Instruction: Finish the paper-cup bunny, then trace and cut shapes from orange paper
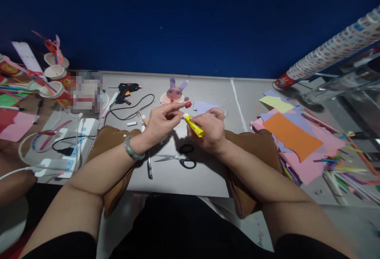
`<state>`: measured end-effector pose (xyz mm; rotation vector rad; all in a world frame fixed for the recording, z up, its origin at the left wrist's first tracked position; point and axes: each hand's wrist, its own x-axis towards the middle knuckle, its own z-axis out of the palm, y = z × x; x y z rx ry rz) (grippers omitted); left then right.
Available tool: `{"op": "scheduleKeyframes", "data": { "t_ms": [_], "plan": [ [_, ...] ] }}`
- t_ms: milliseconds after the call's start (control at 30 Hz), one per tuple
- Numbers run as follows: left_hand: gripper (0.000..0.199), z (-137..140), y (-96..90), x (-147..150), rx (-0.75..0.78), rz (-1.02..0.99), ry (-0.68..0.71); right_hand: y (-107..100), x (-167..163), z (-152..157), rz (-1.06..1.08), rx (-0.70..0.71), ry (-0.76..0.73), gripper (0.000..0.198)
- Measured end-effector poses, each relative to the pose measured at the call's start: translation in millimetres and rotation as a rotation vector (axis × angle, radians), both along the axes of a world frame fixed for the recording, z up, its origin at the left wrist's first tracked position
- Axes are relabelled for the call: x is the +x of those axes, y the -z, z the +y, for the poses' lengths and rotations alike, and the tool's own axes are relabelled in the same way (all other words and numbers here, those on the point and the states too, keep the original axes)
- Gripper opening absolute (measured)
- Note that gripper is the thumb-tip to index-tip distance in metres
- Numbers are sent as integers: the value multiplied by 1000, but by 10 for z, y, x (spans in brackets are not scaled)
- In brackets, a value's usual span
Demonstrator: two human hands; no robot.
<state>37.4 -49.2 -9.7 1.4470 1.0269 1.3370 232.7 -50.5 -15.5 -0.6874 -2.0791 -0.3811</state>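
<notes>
My right hand (210, 130) is wrapped round a yellow glue stick (194, 126), its white tip pointing up and left. My left hand (162, 122) is closed in a pinch close to that tip. A small red cap (188, 104) shows at its upper fingertips; whether anything else sits between thumb and finger is too small to tell. Just behind the hands stands a paper rabbit figure (174, 92) with purple ears and a round pink face. Below them lie black-handled scissors (178, 158) and a pen (150, 168).
A black glue gun (126, 92) with its cord lies at the back left, near a white power strip (75, 148). Coloured paper (292, 134) is heaped at right. A long stack of paper cups (329, 49) leans there. Brown cushions (114, 152) lie under both forearms.
</notes>
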Motion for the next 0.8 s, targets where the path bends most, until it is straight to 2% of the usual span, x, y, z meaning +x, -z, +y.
{"op": "scheduleKeyframes", "data": {
  "t_ms": [100, 267, 500, 667, 800],
  "plan": [
    [36, -2, -9, -2, 19, -6, 8, 13, -18, 36, 24, -6, 47, 7],
    [36, -2, -37, 3, -53, -28, -8, 26, 18, 67, 121, -27, 92, 4],
    [35, -8, -32, 10, -41, -35, 4, 30, -20, 28, 101, -96, -49, 12],
    [38, 18, -30, -3, -124, -64, -13, 53, -2, 87, 123, -51, 34, 5],
    [38, 24, -36, -1, -144, -70, -24, 57, 25, 70, 145, -70, 11, 13]
  ]
}}
